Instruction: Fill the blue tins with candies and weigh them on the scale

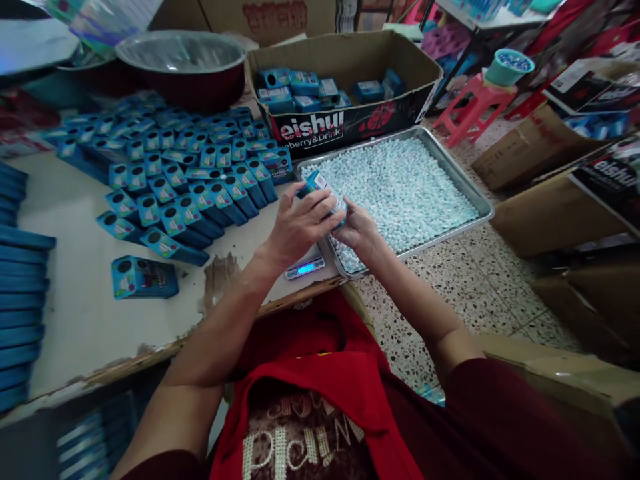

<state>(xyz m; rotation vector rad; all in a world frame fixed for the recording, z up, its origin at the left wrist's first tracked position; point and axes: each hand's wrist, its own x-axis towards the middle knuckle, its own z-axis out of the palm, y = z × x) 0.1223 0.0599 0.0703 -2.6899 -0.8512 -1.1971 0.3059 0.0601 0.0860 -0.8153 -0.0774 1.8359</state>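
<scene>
A small blue carton is held tilted over the near left corner of a metal tray. My left hand wraps over its top with fingers closed round it. Against the carton's lower right end is my right hand, its fingers curled and partly hidden. Pale blue and white candy-like pellets fill the tray. Below my left hand, a small scale with a lit display sits partly hidden. Many blue cartons with round holes in their tops stand to the left.
One carton lies apart near the table's worn front edge. Behind are a large metal bowl and an open cardboard box with several cartons inside. A red stool holds a turquoise tub. More boxes line the right side.
</scene>
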